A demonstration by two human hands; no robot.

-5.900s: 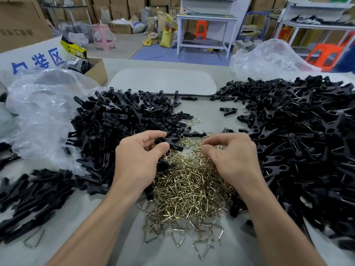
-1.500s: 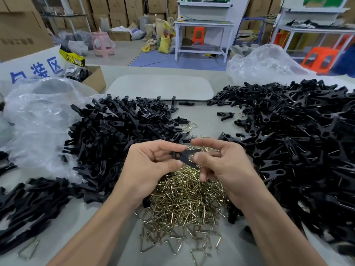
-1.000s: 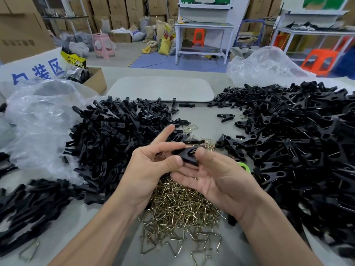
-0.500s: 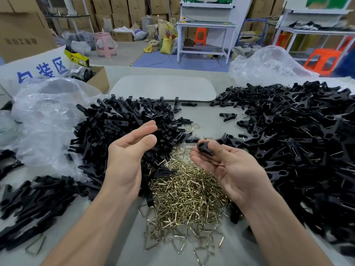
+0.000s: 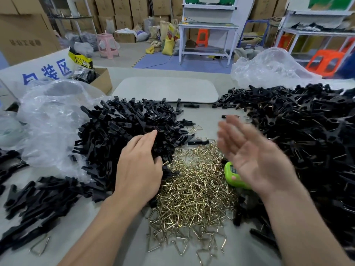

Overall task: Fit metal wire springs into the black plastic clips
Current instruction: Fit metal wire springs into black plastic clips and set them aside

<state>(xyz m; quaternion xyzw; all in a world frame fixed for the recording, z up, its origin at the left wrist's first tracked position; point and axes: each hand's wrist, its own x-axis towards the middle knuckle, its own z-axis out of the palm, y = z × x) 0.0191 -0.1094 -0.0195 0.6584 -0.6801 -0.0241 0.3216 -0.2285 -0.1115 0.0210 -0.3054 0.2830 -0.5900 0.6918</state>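
Brass-coloured springs [image 5: 194, 189] sit in a loose heap right in front of us, and we'll use that heap as our landmark. Our left hand [image 5: 138, 169] is palm-down on the edge of the pile of empty clips [image 5: 124, 131] just left of the springs, fingers curled into it; we can't tell if it has actually got hold of one yet. Our right hand [image 5: 251, 160] hangs blurred above the right edge of the springs, palm up, fingers spread wide, holding nothing. The bigger clip heap [image 5: 299, 131] lies right of the springs, and a green gadget [image 5: 232, 175] peeks out under that hand. Main risk we see: those wires are tangled, so pinching one probably drags up a clump, and clips sliding into the springs would slow the picking.
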